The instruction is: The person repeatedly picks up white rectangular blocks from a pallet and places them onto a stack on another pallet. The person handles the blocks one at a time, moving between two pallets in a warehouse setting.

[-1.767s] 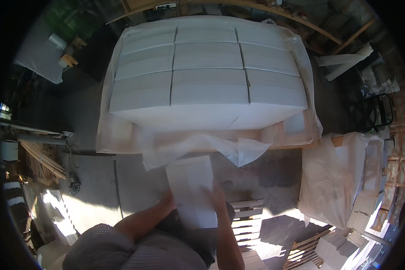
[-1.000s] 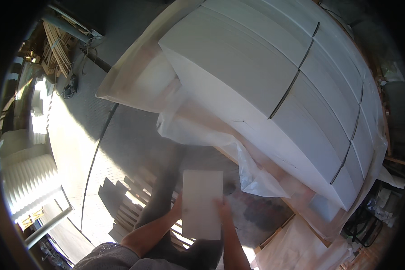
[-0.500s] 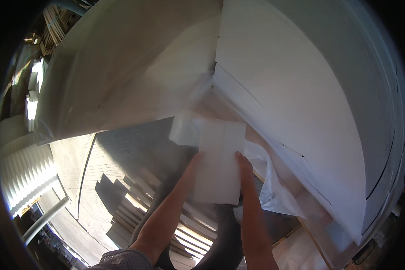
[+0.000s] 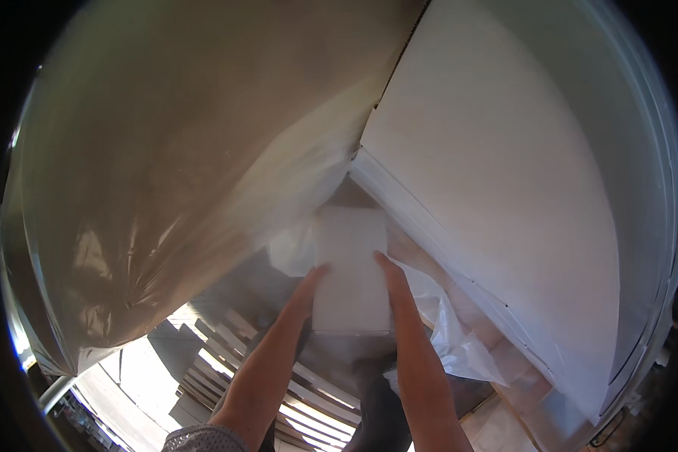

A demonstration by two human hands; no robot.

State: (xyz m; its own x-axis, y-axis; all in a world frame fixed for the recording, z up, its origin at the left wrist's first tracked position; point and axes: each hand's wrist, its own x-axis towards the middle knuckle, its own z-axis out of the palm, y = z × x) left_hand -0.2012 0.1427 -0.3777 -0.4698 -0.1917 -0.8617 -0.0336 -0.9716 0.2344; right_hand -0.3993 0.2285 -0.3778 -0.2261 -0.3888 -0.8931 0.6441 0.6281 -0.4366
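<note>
A flat-faced white rectangular block [image 4: 350,279], perhaps a box or a stack of sheets, is held between my two hands. My left hand [image 4: 316,277] presses along its left side, fingers mostly hidden. On its right side my right hand [image 4: 383,263] grips with the thumb at the front edge; its other fingers are out of sight. The block's far end lies close to the corner where a brown plastic-covered panel [image 4: 166,143] meets a large white panel [image 4: 490,151].
Loose clear plastic sheeting [image 4: 456,339] hangs right of my right forearm, above a wooden edge [image 4: 516,410]. Slatted wooden boards [image 4: 309,410] lie below, around my legs. A pale pole [image 4: 56,393] is at the lower left.
The white block has shifted slightly left within the view, still between both hands. The plastic-covered panel now fills more of the left side, and the corner appears nearer.
</note>
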